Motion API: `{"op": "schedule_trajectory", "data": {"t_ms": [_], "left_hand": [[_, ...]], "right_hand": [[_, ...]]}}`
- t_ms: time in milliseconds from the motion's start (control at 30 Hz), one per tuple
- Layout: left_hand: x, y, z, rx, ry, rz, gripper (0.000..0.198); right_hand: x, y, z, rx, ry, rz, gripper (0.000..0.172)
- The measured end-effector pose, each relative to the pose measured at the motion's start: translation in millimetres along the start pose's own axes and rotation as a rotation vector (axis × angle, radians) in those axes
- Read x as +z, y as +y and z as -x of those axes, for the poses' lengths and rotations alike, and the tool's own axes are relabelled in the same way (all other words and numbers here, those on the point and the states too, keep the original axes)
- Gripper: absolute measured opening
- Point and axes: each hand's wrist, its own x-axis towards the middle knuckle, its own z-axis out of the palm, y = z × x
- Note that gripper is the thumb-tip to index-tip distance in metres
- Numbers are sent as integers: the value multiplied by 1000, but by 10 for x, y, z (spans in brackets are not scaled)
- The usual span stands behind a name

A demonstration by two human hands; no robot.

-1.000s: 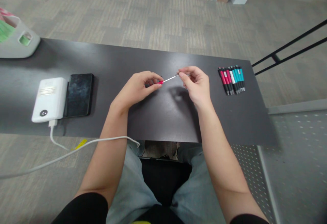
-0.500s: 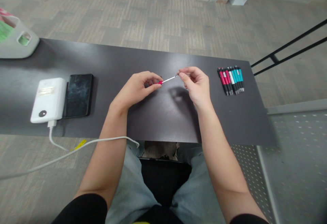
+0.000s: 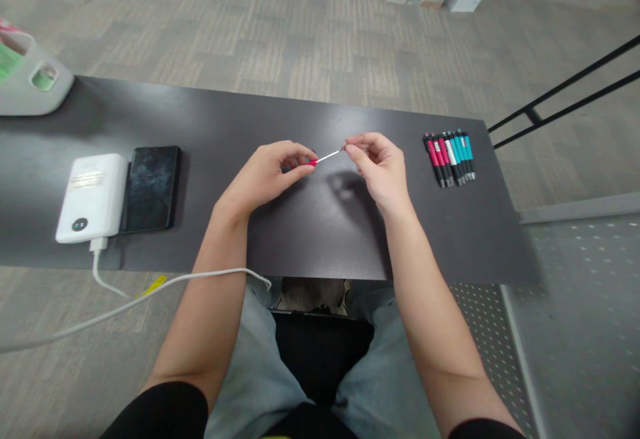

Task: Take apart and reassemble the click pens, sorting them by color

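Over the middle of the dark table point(image 3: 310, 232), my left hand point(image 3: 267, 172) pinches a red pen part point(image 3: 313, 161) from which a thin white refill point(image 3: 327, 156) sticks out to the right. My right hand point(image 3: 377, 165) pinches the refill's far tip, where something small and dark sits; I cannot make out what it is. Both hands hover just above the table. A row of several red, white and teal pens point(image 3: 450, 157) lies to the right of my right hand.
A white power bank point(image 3: 90, 195) with a white cable point(image 3: 165, 285) lies at the left beside a black phone point(image 3: 150, 187). A grey container point(image 3: 30, 85) stands at the far left corner. Black rails point(image 3: 565, 95) run past the table's right end.
My hands and the refill have hardly moved. The whole view has shifted slightly left as my head moved.
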Motion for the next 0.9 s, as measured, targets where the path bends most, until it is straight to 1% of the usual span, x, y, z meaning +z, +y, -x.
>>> {"op": "schedule_trajectory", "data": {"t_ms": [267, 400, 467, 567, 600, 633, 733, 800, 833, 900], "left_hand": [[24, 21, -10, -5, 10, 23, 26], [24, 27, -12, -22, 22, 30, 25], [10, 23, -10, -25, 43, 32, 26], [-28, 5, -2, -12, 111, 25, 27], [-42, -3, 2, -10, 136, 19, 26], [-57, -11, 6, -11, 156, 12, 26], [-92, -34, 23, -20, 188, 3, 24], [-104, -49, 37, -21, 190, 6, 24], [-107, -57, 43, -17, 189, 8, 24], [-110, -74, 54, -11, 187, 9, 25]], "right_hand": [[53, 1, 26, 9, -77, 3, 68], [62, -12, 38, 16, -125, 64, 68], [58, -74, 67, 23, -179, 158, 64], [94, -255, 162, -3, -288, 422, 44], [126, -322, 201, -21, -317, 528, 41], [168, -383, 238, -35, -336, 625, 42], [313, -483, 307, -30, -372, 828, 61], [386, -478, 304, -32, -396, 880, 70], [407, -463, 292, -39, -409, 886, 72], [419, -431, 259, -50, -435, 880, 69]]}}
